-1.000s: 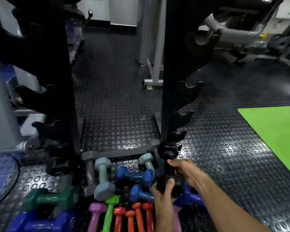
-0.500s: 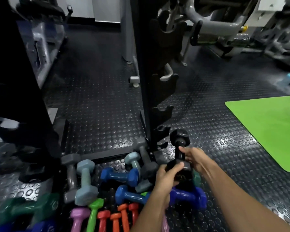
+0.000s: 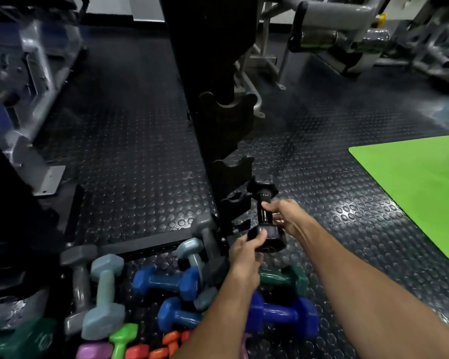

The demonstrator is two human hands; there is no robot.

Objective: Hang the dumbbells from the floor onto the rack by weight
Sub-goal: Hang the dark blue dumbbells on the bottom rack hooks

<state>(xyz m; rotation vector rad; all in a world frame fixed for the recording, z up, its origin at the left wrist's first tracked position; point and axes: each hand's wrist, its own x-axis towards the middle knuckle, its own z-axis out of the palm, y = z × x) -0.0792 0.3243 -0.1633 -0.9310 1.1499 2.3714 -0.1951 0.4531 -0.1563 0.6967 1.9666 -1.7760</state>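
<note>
Both hands grasp a black dumbbell (image 3: 266,215) just right of the rack (image 3: 218,125): left hand (image 3: 245,252) clasps its near head, right hand (image 3: 287,216) wraps its handle. Coloured dumbbells (image 3: 166,281) lie on the near floor (image 3: 130,156).

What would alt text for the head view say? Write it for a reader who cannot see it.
Two bare hands hold a black dumbbell beside the lower cradles of a black rack: the right hand grips its handle and the left hand grips its near end. Coloured dumbbells, among them a blue dumbbell, lie on the studded rubber floor, with a green mat at right.
</note>
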